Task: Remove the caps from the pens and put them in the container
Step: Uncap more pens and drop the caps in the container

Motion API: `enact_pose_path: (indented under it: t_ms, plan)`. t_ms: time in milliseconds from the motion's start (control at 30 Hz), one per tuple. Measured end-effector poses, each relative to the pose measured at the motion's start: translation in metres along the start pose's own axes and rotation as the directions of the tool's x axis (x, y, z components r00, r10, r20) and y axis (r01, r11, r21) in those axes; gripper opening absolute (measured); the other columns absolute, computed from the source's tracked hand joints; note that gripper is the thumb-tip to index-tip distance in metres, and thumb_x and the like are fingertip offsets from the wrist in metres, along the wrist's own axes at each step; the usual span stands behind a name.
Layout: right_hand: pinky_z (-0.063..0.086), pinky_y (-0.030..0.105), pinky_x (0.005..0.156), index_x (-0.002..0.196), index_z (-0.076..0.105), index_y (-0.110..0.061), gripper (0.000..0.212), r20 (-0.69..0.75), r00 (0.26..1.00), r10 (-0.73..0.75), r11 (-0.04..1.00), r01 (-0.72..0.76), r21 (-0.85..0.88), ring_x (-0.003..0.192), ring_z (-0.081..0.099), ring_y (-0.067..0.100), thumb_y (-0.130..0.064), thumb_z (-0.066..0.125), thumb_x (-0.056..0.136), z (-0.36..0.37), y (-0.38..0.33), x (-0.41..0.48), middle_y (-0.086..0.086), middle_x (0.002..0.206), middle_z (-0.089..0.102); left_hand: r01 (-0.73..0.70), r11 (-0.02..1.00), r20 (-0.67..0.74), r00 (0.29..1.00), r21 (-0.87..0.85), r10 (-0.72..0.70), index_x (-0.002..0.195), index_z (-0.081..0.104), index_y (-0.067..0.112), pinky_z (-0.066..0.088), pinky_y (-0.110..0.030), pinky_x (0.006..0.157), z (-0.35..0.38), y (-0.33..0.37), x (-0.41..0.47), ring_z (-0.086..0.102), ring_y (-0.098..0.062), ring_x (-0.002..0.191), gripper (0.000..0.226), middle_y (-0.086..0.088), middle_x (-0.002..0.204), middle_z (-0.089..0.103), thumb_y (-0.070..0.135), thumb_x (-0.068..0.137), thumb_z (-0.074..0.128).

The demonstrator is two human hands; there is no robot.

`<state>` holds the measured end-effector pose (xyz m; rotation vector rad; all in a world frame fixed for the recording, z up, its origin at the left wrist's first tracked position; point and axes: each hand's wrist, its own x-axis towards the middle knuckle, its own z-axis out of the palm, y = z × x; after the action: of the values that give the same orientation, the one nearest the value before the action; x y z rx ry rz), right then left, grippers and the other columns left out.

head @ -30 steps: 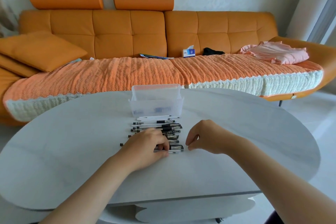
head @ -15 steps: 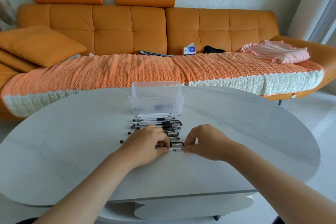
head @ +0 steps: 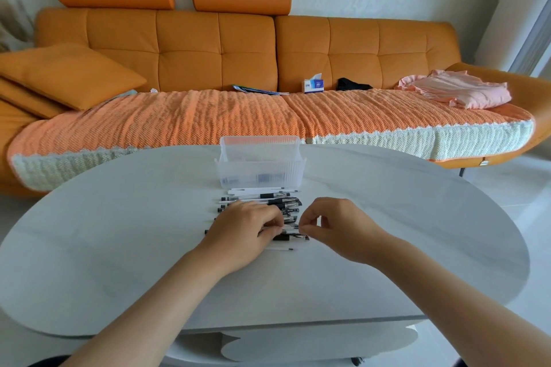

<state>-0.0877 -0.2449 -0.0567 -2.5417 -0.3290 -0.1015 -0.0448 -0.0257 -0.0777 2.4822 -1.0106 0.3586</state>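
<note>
Several black-and-clear pens lie in a row on the grey oval table, just in front of a clear ribbed plastic container. My left hand lies over the near end of the row, fingers curled round the barrel of one pen. My right hand pinches that pen's right end, where its cap sits, between thumb and forefinger. A thin white pen lies nearest to me, partly under my left hand. Dark shapes show through the container wall.
An orange sofa with a woven cover stands right behind the table. On it are a tissue box, a black item, pink clothes and cushions. White floor lies to the right.
My right hand has closed in on the pen's right end and now pinches it. My left hand keeps its hold on the barrel. The view has shifted slightly.
</note>
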Motion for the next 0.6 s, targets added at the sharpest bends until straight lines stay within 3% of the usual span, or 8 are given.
enact_pose_path:
  t_ms: [167, 267, 467, 533, 600]
  plan:
    - [0.039, 0.016, 0.059, 0.080, 0.068, -0.038, 0.009, -0.075, 0.997, -0.010, 0.999, 0.012, 0.035, 0.064, 0.053, 0.005, -0.035, 0.069, 0.089, 0.004, 0.000, 0.002, -0.020, 0.087, 0.064, 0.127, 0.984, 0.049, 0.991, -0.123, -0.122, 0.093, 0.059, 0.034, 0.046, -0.024, 0.070, -0.001, 0.001, -0.001, 0.055, 0.000, 0.084, 0.003, 0.021, 0.088, 0.062, 0.034, 0.095, 0.056]
    - [0.038, 0.017, 0.059, 0.081, 0.070, -0.035, 0.007, -0.128, 0.992, -0.001, 0.998, 0.008, 0.058, 0.063, 0.053, 0.004, -0.035, 0.069, 0.088, 0.008, -0.001, 0.004, -0.019, 0.085, 0.065, 0.127, 0.978, 0.045, 0.992, -0.168, -0.121, 0.093, 0.060, 0.033, 0.040, -0.018, 0.065, -0.001, 0.002, -0.001, 0.054, 0.003, 0.083, 0.004, 0.021, 0.088, 0.061, 0.032, 0.095, 0.057]
    - [0.034, 0.016, 0.053, 0.067, 0.059, -0.033, 0.026, -0.149, 0.987, 0.054, 0.989, -0.032, 0.145, 0.054, 0.050, 0.001, -0.030, 0.067, 0.091, 0.014, -0.004, 0.005, -0.029, 0.057, 0.056, 0.069, 0.967, -0.011, 0.997, -0.245, -0.074, 0.091, 0.063, 0.026, 0.044, -0.019, 0.069, -0.002, 0.003, -0.003, 0.057, -0.003, 0.082, 0.004, 0.016, 0.085, 0.063, 0.023, 0.093, 0.061]
    - [0.034, 0.018, 0.055, 0.066, 0.058, -0.036, 0.027, -0.141, 0.989, 0.043, 0.992, -0.025, 0.122, 0.058, 0.050, 0.000, -0.034, 0.066, 0.091, 0.017, -0.004, 0.007, -0.023, 0.059, 0.056, 0.067, 0.971, 0.003, 0.998, -0.229, -0.068, 0.091, 0.064, 0.027, 0.043, -0.017, 0.068, -0.002, 0.002, -0.004, 0.057, -0.001, 0.082, 0.004, 0.017, 0.084, 0.062, 0.024, 0.093, 0.061]
    - [0.037, 0.019, 0.060, 0.074, 0.064, -0.037, 0.018, -0.106, 0.994, 0.015, 0.996, -0.005, 0.089, 0.066, 0.052, -0.002, -0.042, 0.064, 0.091, 0.016, -0.005, 0.009, -0.021, 0.074, 0.060, 0.068, 0.977, 0.020, 0.998, -0.201, -0.065, 0.091, 0.065, 0.029, 0.043, -0.017, 0.068, -0.002, -0.001, -0.005, 0.055, 0.001, 0.081, 0.004, 0.019, 0.083, 0.061, 0.026, 0.092, 0.062]
